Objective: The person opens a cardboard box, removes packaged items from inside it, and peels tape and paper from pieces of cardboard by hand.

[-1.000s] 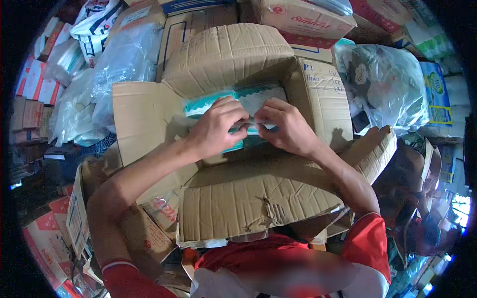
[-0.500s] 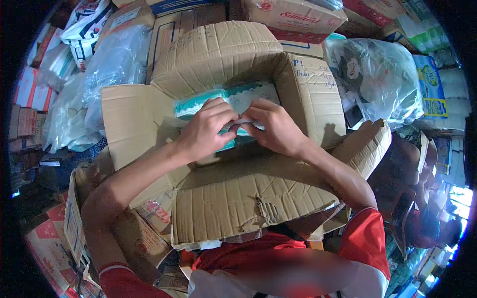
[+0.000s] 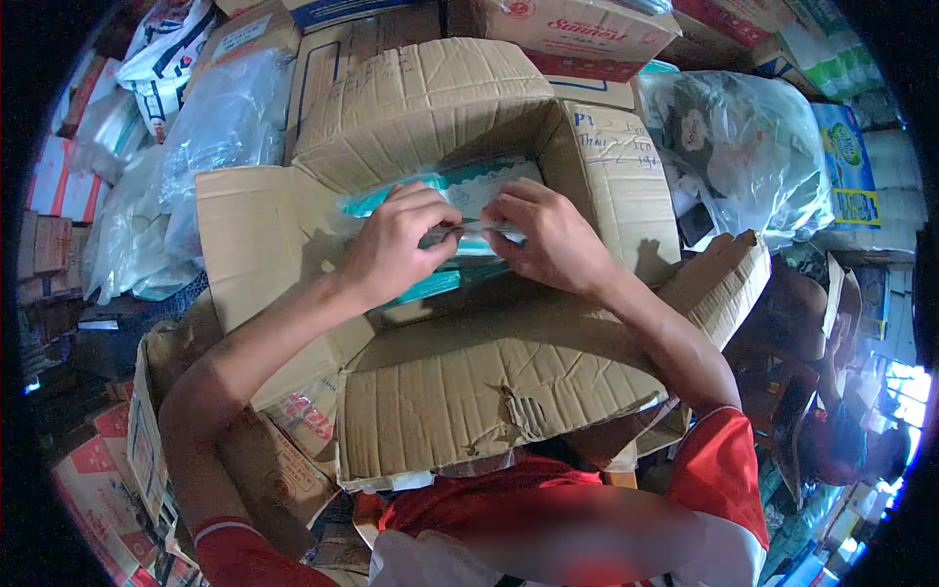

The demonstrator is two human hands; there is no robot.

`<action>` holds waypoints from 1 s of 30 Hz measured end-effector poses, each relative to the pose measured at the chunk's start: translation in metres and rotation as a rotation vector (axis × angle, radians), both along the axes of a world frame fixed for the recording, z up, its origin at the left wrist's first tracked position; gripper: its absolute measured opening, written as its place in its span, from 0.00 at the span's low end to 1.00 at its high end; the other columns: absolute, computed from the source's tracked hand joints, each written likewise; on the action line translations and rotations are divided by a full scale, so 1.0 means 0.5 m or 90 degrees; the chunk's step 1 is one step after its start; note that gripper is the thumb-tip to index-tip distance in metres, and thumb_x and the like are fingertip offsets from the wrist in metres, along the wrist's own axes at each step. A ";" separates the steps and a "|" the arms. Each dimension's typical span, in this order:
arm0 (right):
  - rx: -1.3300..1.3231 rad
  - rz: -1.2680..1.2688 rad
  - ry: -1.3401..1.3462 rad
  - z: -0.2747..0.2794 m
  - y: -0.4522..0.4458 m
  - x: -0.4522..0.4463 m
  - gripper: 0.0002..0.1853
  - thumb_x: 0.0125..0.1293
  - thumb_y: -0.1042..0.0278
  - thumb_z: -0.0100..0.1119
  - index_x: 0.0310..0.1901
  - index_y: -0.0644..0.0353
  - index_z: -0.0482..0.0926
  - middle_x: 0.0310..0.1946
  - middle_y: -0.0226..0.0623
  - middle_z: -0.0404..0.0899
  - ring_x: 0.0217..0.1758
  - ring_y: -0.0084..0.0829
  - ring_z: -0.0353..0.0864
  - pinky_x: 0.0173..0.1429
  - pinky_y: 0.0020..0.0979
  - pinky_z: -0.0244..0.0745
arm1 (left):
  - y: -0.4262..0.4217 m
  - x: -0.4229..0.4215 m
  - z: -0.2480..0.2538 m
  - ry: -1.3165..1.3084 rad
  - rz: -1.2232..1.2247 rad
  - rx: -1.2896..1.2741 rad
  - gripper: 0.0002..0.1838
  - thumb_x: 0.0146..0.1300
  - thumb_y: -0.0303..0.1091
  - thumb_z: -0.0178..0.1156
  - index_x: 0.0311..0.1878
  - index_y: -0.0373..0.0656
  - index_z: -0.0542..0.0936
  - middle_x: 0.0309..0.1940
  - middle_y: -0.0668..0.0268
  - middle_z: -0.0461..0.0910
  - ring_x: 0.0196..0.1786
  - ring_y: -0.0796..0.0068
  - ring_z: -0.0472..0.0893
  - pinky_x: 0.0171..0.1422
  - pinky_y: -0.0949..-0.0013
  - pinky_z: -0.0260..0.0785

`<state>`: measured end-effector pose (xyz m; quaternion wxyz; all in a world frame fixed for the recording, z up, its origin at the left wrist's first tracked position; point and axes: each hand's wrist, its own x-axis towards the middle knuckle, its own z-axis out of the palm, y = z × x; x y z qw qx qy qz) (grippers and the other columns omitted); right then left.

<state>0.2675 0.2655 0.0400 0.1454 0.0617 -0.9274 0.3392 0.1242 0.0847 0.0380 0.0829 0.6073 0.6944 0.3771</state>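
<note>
A thin strip [image 3: 473, 226], unidentifiable, is being pinched by left hand [image 3: 403, 233] and right hand [image 3: 550, 238] over the opened corrugated carton [image 3: 435, 103]; green-and-white packets [image 3: 489, 183] are already being contained, the strip not yet being released.

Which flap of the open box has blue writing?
The right flap, beside the right hand: blue writing shows there. The left flap and near flap show none; the far flap has faint marks.

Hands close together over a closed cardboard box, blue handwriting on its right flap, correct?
No, the head view shows the cardboard box open. The left hand and right hand are close together over it; blue handwriting marks its right flap.
</note>
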 end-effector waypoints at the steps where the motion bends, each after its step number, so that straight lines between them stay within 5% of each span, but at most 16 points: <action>1: -0.007 0.000 -0.001 -0.001 0.001 0.000 0.09 0.56 0.75 0.67 0.38 0.66 0.78 0.35 0.45 0.78 0.42 0.48 0.80 0.47 0.43 0.77 | 0.000 0.000 0.000 0.005 -0.003 0.000 0.11 0.48 0.22 0.69 0.36 0.38 0.81 0.33 0.59 0.81 0.41 0.57 0.80 0.49 0.61 0.73; 16: 0.125 -0.017 -0.016 -0.016 -0.012 0.003 0.16 0.47 0.78 0.62 0.41 0.66 0.76 0.40 0.47 0.77 0.51 0.49 0.77 0.58 0.44 0.75 | -0.001 0.006 0.005 0.022 0.001 -0.026 0.09 0.52 0.24 0.68 0.36 0.37 0.81 0.34 0.58 0.80 0.42 0.57 0.80 0.50 0.59 0.72; 19: 0.109 -0.027 0.037 -0.015 -0.019 0.001 0.13 0.50 0.84 0.58 0.40 0.67 0.76 0.37 0.45 0.76 0.44 0.48 0.77 0.50 0.44 0.76 | -0.003 0.004 0.003 0.016 -0.006 -0.023 0.08 0.53 0.24 0.68 0.35 0.36 0.80 0.34 0.57 0.80 0.41 0.56 0.79 0.49 0.59 0.71; 25: 0.102 -0.005 0.068 -0.016 0.040 -0.021 0.13 0.58 0.70 0.70 0.41 0.64 0.79 0.37 0.45 0.79 0.44 0.48 0.80 0.50 0.43 0.77 | 0.000 -0.002 -0.006 0.022 0.035 -0.018 0.06 0.59 0.26 0.66 0.36 0.35 0.79 0.33 0.56 0.78 0.40 0.54 0.78 0.48 0.57 0.70; 28: 0.023 -0.249 -0.046 0.025 0.113 -0.012 0.19 0.61 0.59 0.71 0.46 0.65 0.81 0.43 0.48 0.83 0.48 0.49 0.82 0.52 0.41 0.78 | 0.002 -0.005 -0.007 0.036 0.060 -0.022 0.04 0.60 0.26 0.64 0.35 0.36 0.78 0.33 0.57 0.78 0.41 0.54 0.78 0.51 0.56 0.69; 30: 0.163 -0.375 -0.039 0.023 0.194 -0.002 0.20 0.65 0.58 0.66 0.49 0.67 0.81 0.47 0.53 0.83 0.54 0.53 0.81 0.57 0.46 0.75 | 0.001 -0.004 -0.005 0.028 0.057 -0.030 0.05 0.61 0.26 0.64 0.35 0.36 0.78 0.33 0.56 0.78 0.41 0.53 0.78 0.50 0.56 0.68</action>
